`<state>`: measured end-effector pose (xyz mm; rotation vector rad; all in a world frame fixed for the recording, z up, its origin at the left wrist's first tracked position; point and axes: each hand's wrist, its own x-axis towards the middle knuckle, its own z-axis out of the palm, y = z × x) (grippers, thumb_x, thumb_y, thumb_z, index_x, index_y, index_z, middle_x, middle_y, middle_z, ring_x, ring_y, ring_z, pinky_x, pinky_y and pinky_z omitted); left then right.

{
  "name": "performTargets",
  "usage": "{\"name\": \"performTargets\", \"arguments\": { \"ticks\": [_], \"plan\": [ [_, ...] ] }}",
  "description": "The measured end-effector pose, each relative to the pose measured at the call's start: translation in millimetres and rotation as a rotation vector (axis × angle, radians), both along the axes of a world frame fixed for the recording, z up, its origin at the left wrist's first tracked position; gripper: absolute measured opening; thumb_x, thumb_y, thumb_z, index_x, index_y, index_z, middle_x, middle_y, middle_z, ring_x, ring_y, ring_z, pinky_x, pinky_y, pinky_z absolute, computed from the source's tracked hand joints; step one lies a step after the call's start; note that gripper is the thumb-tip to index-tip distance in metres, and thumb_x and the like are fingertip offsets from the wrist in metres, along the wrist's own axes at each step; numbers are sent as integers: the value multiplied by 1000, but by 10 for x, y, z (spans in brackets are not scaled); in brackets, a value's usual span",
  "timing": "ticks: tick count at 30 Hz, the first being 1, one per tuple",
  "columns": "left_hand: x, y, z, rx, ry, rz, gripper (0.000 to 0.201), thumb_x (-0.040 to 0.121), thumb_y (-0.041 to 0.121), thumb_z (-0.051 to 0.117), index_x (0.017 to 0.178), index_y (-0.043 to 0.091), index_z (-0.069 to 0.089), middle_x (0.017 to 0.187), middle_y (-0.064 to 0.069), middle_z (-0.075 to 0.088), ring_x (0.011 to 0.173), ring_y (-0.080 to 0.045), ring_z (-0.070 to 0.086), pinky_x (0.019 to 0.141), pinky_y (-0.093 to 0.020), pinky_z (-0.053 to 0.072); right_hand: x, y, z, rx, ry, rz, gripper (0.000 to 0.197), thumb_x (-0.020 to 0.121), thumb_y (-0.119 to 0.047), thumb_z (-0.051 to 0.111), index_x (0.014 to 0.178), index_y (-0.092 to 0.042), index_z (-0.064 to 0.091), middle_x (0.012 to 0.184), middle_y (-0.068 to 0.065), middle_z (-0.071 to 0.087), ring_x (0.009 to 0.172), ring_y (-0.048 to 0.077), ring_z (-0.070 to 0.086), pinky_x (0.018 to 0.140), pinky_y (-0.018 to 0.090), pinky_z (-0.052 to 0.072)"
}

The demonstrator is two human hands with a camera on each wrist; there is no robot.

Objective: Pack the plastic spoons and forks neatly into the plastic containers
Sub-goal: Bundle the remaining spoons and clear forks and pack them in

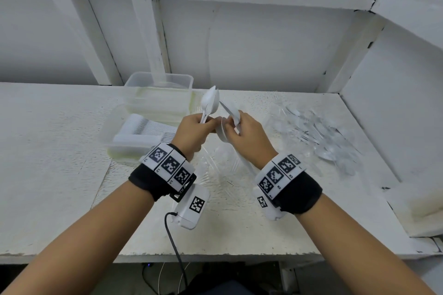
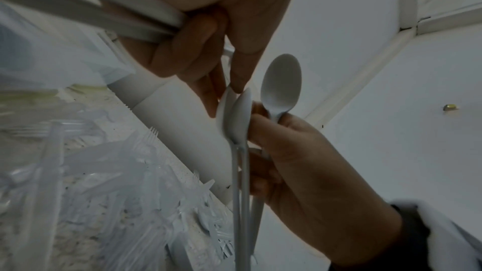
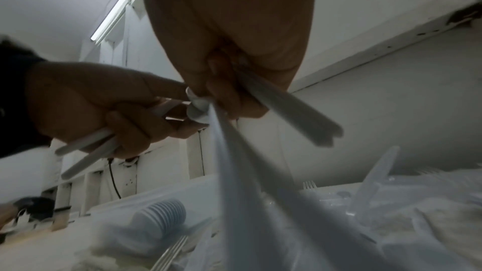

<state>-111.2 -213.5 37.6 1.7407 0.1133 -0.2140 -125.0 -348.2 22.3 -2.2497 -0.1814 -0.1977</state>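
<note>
My left hand (image 1: 203, 127) grips a small bunch of white plastic spoons (image 1: 211, 103) by the handles, bowls pointing up. Its fingertips (image 2: 236, 83) touch the bowls of more white spoons (image 2: 236, 118), which my right hand (image 1: 239, 132) holds, their long handles (image 3: 234, 162) running down toward me. One more white spoon (image 2: 281, 81) sticks up from the right hand. Left of my hands, a clear container (image 1: 107, 136) holds a neat row of nested white spoons (image 1: 141, 127). A second clear container (image 1: 187, 79) stands behind it.
Loose clear plastic spoons and forks (image 1: 323, 136) lie heaped on the white shelf (image 1: 48, 151) to the right. More clear cutlery (image 1: 220, 172) lies under my wrists. A white wall rises behind, and a side panel (image 1: 395, 103) closes the right end.
</note>
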Motion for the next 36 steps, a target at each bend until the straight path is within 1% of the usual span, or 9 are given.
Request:
{"name": "performTargets", "arguments": {
  "ticks": [5, 10, 15, 20, 22, 24, 28, 32, 36],
  "plan": [
    [-13, 15, 8, -29, 31, -72, 24, 92, 29, 56, 92, 6, 59, 91, -10, 71, 37, -6, 21, 37, -17, 16, 6, -98, -6, 82, 141, -15, 21, 94, -25, 53, 110, -13, 51, 95, 2, 60, 85, 15, 56, 63, 13, 40],
    [-31, -39, -2, 24, 15, -91, 29, 98, 33, 41, 102, 12, 60, 91, -1, 65, 47, -9, 33, 44, -20, 28, 19, -165, 36, 227, 156, -140, 9, 92, -15, 53, 94, -13, 61, 69, -6, 54, 59, 9, 50, 54, 21, 40],
    [-37, -65, -86, 95, 25, -154, 26, 97, 27, 35, 113, 15, 53, 87, 1, 52, 62, -12, 37, 53, -23, 31, 3, -184, 184, 465, 126, -149, 9, 92, -12, 55, 98, -16, 61, 72, -5, 52, 46, 6, 43, 44, 20, 40],
    [-65, -91, -144, 208, -65, -256, 24, 100, 24, 28, 108, 17, 50, 84, 1, 49, 65, -9, 41, 59, -26, 33, 41, -89, 165, 490, 153, -170, 32, 92, -13, 55, 124, -14, 57, 64, -5, 47, 45, 6, 41, 47, 21, 40],
    [-77, -100, -163, 239, -100, -279, 23, 101, 25, 26, 104, 19, 49, 84, 1, 50, 66, -8, 42, 61, -26, 34, 53, -65, 138, 437, 150, -206, 30, 92, -14, 55, 122, -11, 59, 63, -3, 48, 49, 9, 42, 51, 24, 41],
    [-91, -102, -173, 243, -113, -300, 24, 101, 23, 26, 100, 17, 50, 82, 0, 50, 65, -10, 42, 62, -26, 36, 67, -65, 105, 386, 142, -238, 21, 92, -14, 55, 107, -3, 65, 63, 1, 51, 52, 12, 44, 56, 30, 43],
    [-126, -96, -159, 123, -43, -322, 33, 99, 16, 26, 89, 4, 55, 81, -2, 58, 75, -15, 54, 66, -24, 47, 66, -82, 67, 352, 151, -243, 20, 91, -14, 54, 86, 1, 66, 67, 10, 55, 60, 19, 47, 62, 37, 45],
    [-126, -66, -165, -90, 138, -369, 36, 96, 11, 23, 111, 4, 56, 104, -11, 67, 104, -19, 62, 93, -35, 49, 37, -96, 81, 384, 137, -197, 19, 91, -12, 55, 83, 3, 63, 61, 6, 50, 52, 15, 44, 60, 34, 43],
    [-148, -35, -118, -206, 237, -469, 38, 95, 9, 20, 113, 5, 53, 92, -16, 68, 88, -26, 67, 89, -37, 52, 44, -82, 67, 358, 92, -201, 5, 90, -15, 57, 92, -12, 62, 67, 1, 56, 59, 12, 53, 64, 31, 48]
  ]
}}
